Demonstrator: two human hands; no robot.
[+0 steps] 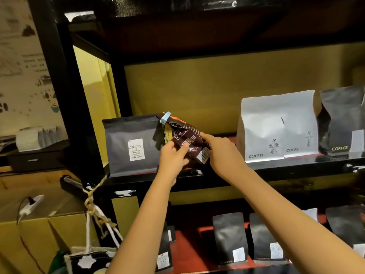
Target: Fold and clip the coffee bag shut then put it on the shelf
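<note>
A dark brown coffee bag (186,138) with a folded top stands tilted on the black shelf (276,170), leaning beside a dark grey bag. A light blue clip (164,118) pinches its folded top at the upper left. My left hand (173,155) grips the bag's lower left side. My right hand (221,149) holds its right side near the barcode. Both arms reach up from below.
A dark grey bag (130,145) with a white label stands left of the brown bag. Two white COFFEE bags (276,127) and a black COFFEE bag (339,121) stand to the right. Several black bags (229,236) fill the lower shelf. Cardboard boxes (29,234) sit at lower left.
</note>
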